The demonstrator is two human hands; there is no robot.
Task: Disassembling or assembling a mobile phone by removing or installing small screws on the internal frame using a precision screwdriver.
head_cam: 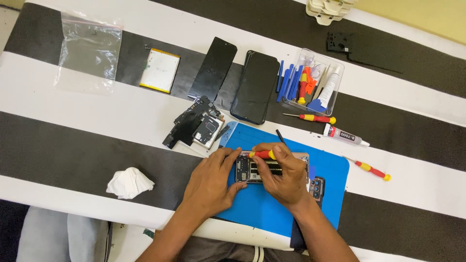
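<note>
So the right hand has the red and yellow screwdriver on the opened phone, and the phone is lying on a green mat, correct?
Not quite: the mat is blue, not green, as the head view shows. The rest holds: the right hand has the red and yellow screwdriver on the opened phone.
</note>
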